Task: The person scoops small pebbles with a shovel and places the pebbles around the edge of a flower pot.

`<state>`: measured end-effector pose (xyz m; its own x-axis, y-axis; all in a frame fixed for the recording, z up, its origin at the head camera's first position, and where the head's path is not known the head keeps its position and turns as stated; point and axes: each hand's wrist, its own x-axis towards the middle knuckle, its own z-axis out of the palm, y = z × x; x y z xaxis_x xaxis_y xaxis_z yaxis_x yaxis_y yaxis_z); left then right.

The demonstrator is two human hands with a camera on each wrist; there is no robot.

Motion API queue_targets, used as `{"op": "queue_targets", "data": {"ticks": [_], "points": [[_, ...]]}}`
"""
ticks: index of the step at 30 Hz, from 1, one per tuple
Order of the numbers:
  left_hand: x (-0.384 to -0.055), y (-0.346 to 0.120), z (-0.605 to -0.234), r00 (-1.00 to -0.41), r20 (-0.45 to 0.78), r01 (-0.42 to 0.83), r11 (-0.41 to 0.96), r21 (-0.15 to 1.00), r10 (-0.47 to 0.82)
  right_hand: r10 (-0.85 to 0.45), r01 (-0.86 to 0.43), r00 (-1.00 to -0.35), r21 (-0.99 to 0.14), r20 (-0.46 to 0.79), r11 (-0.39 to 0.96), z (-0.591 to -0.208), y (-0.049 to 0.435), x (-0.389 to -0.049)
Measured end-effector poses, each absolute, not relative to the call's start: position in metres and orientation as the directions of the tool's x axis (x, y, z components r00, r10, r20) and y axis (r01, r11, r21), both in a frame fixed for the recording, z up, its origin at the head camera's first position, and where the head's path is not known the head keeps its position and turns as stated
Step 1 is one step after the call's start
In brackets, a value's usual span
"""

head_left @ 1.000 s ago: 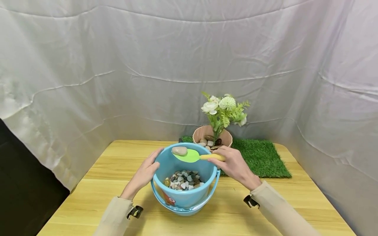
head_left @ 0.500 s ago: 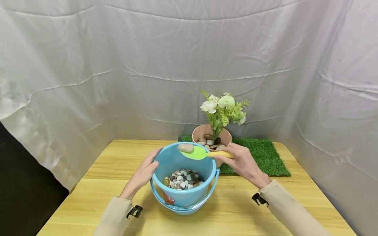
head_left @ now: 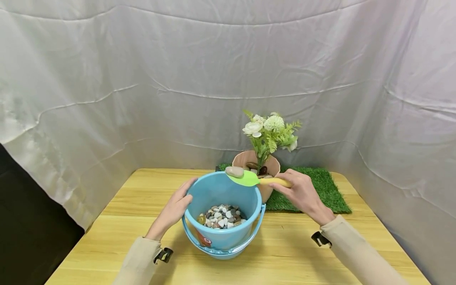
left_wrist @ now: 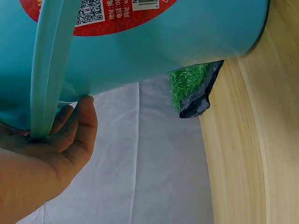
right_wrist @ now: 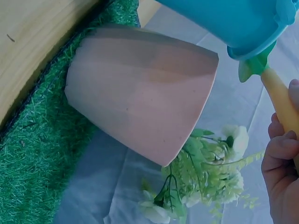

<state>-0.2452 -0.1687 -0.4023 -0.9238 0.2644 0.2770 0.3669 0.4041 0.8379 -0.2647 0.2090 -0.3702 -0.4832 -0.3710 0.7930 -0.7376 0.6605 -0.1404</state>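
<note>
A blue bucket (head_left: 222, 237) with small mixed pebbles (head_left: 222, 217) in its bottom stands on the table. My left hand (head_left: 175, 208) grips its left rim, thumb over the edge and fingers against the outer wall, as the left wrist view also shows. In my right hand (head_left: 301, 192) is the yellow handle of a toy shovel (head_left: 249, 179) with a green blade. One large smooth beige stone (head_left: 234, 171) lies at the blade's tip, above the bucket's far rim. Behind stands a pink flowerpot (right_wrist: 145, 93) holding larger stones and white flowers (head_left: 274, 124).
The flowerpot stands on a green artificial grass mat (head_left: 317, 194), close behind the bucket's right side. The bucket's handle (head_left: 228, 252) hangs down at the front. Grey cloth (head_left: 199, 71) encloses the back and sides of the wooden table (head_left: 142, 194).
My right hand has moved rightward and slightly up, carrying the shovel and the stone from over the bucket's opening to its far right rim near the flowerpot. The left hand stays put.
</note>
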Motion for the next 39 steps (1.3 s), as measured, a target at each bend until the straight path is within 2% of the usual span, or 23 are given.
{"op": "queue_targets", "data": {"ticks": [9, 17, 25, 30, 39], "points": [[-0.244, -0.168, -0.402, -0.923, 0.281, 0.370, 0.405, 0.836, 0.264, -0.343, -0.677, -0.503, -0.115, 0.793, 0.727, -0.361, 0.211, -0.270], [-0.244, -0.167, -0.402, -0.923, 0.282, 0.369, 0.401, 0.838, 0.261, -0.360, -0.608, -0.605, -0.120, 0.710, 0.785, -0.348, 0.214, -0.283], [-0.244, -0.167, -0.403, -0.926, 0.278, 0.363, 0.400, 0.842, 0.255, -0.450, -0.594, -0.747, -0.189, 0.489, 0.782, -0.329, 0.216, -0.309], [-0.244, -0.166, -0.403, -0.927, 0.274, 0.359, 0.397, 0.845, 0.255, -0.464, -0.581, -0.785, -0.230, 0.410, 0.781, -0.324, 0.212, -0.320], [-0.244, -0.169, -0.403, -0.921, 0.286, 0.374, 0.395, 0.840, 0.263, -0.418, -0.516, -0.832, -0.235, 0.365, 0.824, -0.323, 0.212, -0.325]]}}
